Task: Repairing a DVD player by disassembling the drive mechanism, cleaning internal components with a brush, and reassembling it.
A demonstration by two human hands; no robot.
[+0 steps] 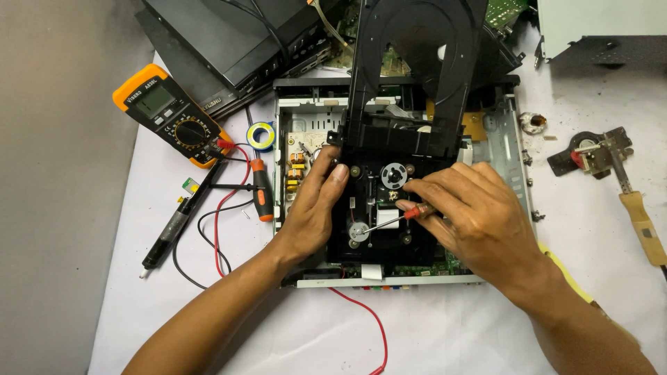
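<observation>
Right hand [479, 215] pinches one screwdriver [399, 219]; left hand [313, 205] steadies one disc mechanism [379, 201].

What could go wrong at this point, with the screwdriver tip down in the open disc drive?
1. The screwdriver in the right hand meets the small motor at a shallow angle; it may slip and gouge the black mechanism.
2. The raised tray stands tilted over both hands; it could drop if the left hand, steadying the mechanism's edge, lets go.
3. The red lead runs under the chassis edge and might snag a forearm.
</observation>
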